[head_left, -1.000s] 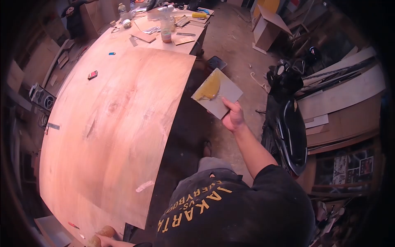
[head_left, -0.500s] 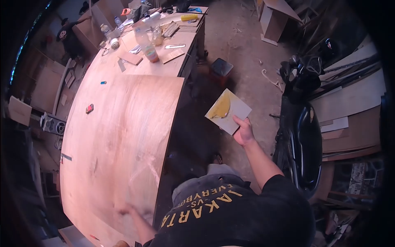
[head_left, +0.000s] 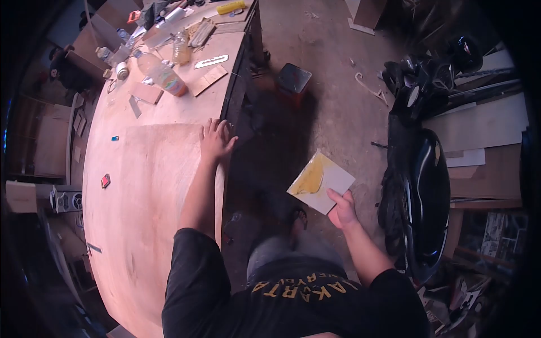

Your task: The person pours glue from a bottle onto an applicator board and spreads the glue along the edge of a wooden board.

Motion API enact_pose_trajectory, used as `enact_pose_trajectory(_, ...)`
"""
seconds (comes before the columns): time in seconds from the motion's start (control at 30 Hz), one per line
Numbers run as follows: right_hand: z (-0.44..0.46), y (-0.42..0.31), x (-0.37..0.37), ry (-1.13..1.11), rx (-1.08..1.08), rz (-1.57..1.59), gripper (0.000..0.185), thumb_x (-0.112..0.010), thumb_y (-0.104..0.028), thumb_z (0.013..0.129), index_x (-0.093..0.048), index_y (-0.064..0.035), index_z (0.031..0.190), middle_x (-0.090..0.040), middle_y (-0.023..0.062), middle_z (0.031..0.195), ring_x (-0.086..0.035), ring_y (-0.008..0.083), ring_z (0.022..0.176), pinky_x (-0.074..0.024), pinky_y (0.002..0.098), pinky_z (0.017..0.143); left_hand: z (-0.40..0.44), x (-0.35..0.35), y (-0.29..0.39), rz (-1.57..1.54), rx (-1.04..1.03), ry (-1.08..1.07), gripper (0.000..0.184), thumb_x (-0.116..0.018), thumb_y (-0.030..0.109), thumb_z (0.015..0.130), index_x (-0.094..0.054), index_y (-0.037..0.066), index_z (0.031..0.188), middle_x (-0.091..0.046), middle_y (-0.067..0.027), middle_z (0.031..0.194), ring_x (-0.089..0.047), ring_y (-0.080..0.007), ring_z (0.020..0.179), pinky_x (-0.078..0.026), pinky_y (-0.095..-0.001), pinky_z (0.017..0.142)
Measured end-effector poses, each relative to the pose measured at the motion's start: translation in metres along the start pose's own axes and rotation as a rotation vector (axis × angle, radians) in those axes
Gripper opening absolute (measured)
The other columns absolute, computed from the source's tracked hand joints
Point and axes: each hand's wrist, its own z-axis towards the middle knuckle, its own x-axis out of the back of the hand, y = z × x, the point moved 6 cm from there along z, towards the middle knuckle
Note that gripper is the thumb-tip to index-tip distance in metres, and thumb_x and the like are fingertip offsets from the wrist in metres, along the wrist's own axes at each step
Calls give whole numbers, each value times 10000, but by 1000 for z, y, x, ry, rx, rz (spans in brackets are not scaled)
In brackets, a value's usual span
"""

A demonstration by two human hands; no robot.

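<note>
The left hand (head_left: 218, 139), half a second ago a blur over the near end of the broad, pale wooden sheet (head_left: 152, 197), now lies at that sheet's far right corner, fingers moderately spread. Right of the sheet, the right hand (head_left: 344, 210) grips a square, whitish flat board (head_left: 326, 183) (yellow paste (head_left: 310, 176) covers one corner), thumb on top.

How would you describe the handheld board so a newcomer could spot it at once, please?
Find the long wooden table; to its right in view is the person's right hand. It holds a pale board, set apart from the plain wooden sheet on the table by a yellow patch along one edge.
</note>
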Motion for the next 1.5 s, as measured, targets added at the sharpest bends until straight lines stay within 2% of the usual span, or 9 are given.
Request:
enact_pose_trajectory(0.1, 10, 13, 8, 51, 20, -5, 397, -602, -33, 1013, -540, 17, 1402, -665, 141, 1307, -686, 274, 1180, -596, 465, 975, 22, -11, -13, -99, -5, -197, 630, -732, 465, 871, -625, 106, 1377, -633, -121, 1378, -522, -361, 1372, -221, -559, 1261)
enact_pose_trajectory(0.13, 15, 15, 6, 36, 5, 10, 398, -601, -33, 1014, -540, 16, 1404, -665, 137, 1310, -684, 266, 1184, -589, 456, 988, 25, -13, -13, -158, -48, -152, 559, -756, 396, 837, -674, 85, 1294, -665, -130, 1319, -545, -364, 1332, -296, -537, 1225)
enact_pose_trajectory(0.33, 45, 33, -6, 15, -24, 62, 407, -596, -39, 1020, -535, 6, 1419, -668, 133, 1314, -685, 261, 1189, -595, 456, 980, 30, -31, -21, -266, -114, -112, 543, -804, 346, 751, -712, 51, 1199, -690, -144, 1181, -583, -355, 1186, -415, -482, 1086)
enact_pose_trajectory(0.4, 58, 40, -8, -3, -41, 69, 414, -590, -42, 1020, -524, -10, 1428, -666, 146, 1315, -692, 294, 1179, -621, 493, 927, 31, -34, -22, -279, -91, -141, 542, -806, 338, 747, -712, 49, 1196, -684, -144, 1165, -582, -357, 1163, -414, -482, 1079)
enact_pose_trajectory(0.5, 73, 38, -22, -3, -42, 97, 403, -603, -52, 1025, -542, 10, 1418, -674, 131, 1310, -691, 245, 1184, -606, 457, 968, 33, -32, -22, -290, -77, -169, 536, -808, 323, 745, -710, 44, 1192, -672, -143, 1139, -580, -356, 1132, -415, -477, 1067)
enact_pose_trajectory(0.73, 92, 44, -27, 3, -31, 121, 402, -611, -57, 1023, -544, -2, 1415, -675, 132, 1307, -696, 262, 1175, -614, 477, 952, 33, -29, -18, -309, -76, -195, 528, -800, 319, 758, -704, 36, 1194, -658, -141, 1125, -579, -354, 1118, -410, -479, 1065)
enact_pose_trajectory(0.83, 99, 48, -26, 7, -39, 114, 403, -597, -55, 1027, -532, -3, 1421, -676, 144, 1298, -704, 288, 1158, -631, 506, 916, 34, -28, -13, -288, -169, -109, 545, -776, 356, 775, -695, 41, 1213, -656, -136, 1116, -580, -360, 1111, -409, -479, 1065)
enact_pose_trajectory(1.03, 117, 61, -33, -18, -114, 128, 386, -611, -67, 1031, -549, 5, 1405, -676, 136, 1299, -700, 270, 1165, -632, 489, 916, 47, -43, -17, -121, -146, -408, 547, -742, 429, 773, -699, 104, 1211, -662, -126, 1184, -579, -368, 1149, -398, -479, 1072)
enact_pose_trajectory(1.5, 149, 95, -33, -39, -166, 152, 356, -624, -38, 1024, -597, 40, 1370, -693, 123, 1294, -699, 217, 1150, -619, 413, 927, 61, -56, -10, 17, 54, -590, 532, -813, 414, 697, -788, 149, 1157, -692, -84, 1170, -581, -343, 1171, -417, -522, 1041)
